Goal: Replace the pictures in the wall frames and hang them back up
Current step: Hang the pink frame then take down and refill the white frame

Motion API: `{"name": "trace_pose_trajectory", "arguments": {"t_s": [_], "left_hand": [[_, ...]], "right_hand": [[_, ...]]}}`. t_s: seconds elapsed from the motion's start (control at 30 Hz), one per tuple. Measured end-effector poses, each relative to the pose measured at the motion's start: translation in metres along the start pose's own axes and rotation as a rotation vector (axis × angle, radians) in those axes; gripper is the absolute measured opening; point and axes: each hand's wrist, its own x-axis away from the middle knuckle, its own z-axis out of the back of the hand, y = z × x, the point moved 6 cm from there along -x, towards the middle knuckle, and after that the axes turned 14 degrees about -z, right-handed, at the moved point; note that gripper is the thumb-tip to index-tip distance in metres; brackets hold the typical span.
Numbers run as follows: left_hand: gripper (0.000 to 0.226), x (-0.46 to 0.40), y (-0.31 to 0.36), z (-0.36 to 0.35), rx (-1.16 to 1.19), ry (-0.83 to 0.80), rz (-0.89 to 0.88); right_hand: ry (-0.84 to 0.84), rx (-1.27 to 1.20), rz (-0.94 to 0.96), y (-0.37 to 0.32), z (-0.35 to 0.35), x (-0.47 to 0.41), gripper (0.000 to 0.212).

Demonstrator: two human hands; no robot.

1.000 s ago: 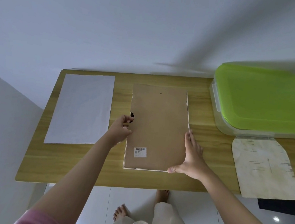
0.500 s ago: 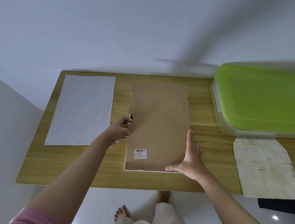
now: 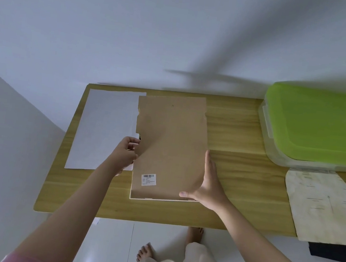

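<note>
Now, through the head camera, our left hand point(image 3: 125, 155) pinches the left edge of the brown fibreboard backing panel point(image 3: 169, 143), fingers curled round it and tilting it up from the white picture frame point(image 3: 160, 199) lying face-down on the pale wooden surface point(image 3: 239, 134). Our right hand point(image 3: 208, 186) lies nearly flat, bracing the frame's right edge, thumb at the near corner. We judge it best to lift slowly, keeping the frame pinned. A white paper sheet point(image 3: 104, 129) waits just left.
</note>
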Motion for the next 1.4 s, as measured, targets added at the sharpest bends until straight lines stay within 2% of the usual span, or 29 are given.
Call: {"name": "trace_pose_trajectory", "arguments": {"t_s": [0.2, 0.5, 0.63, 0.8, 1.1, 1.4], "left_hand": [[0.046, -0.001, 0.004, 0.019, -0.002, 0.048, -0.034], [0.039, 0.008, 0.044, 0.020, -0.139, 0.103, -0.304], [0.036, 0.017, 0.059, -0.001, -0.210, 0.070, -0.407], [0.036, 0.026, 0.063, -0.058, -0.307, -0.010, -0.475], [0.031, 0.026, 0.055, -0.148, -0.462, -0.009, -0.405], [0.033, 0.020, 0.050, -0.185, -0.501, -0.023, -0.347]], "right_hand": [[-0.022, -0.037, 0.005, -0.013, -0.015, 0.003, 0.142], [0.060, -0.036, 0.068, -0.037, 0.017, 0.009, 0.129], [0.099, -0.002, 0.083, -0.033, 0.049, 0.016, 0.128], [0.120, 0.044, 0.009, 0.003, 0.095, 0.022, 0.130], [0.100, 0.159, -0.155, 0.079, 0.145, 0.014, 0.123], [0.161, 0.180, -0.127, 0.103, 0.160, 0.006, 0.103]]}}
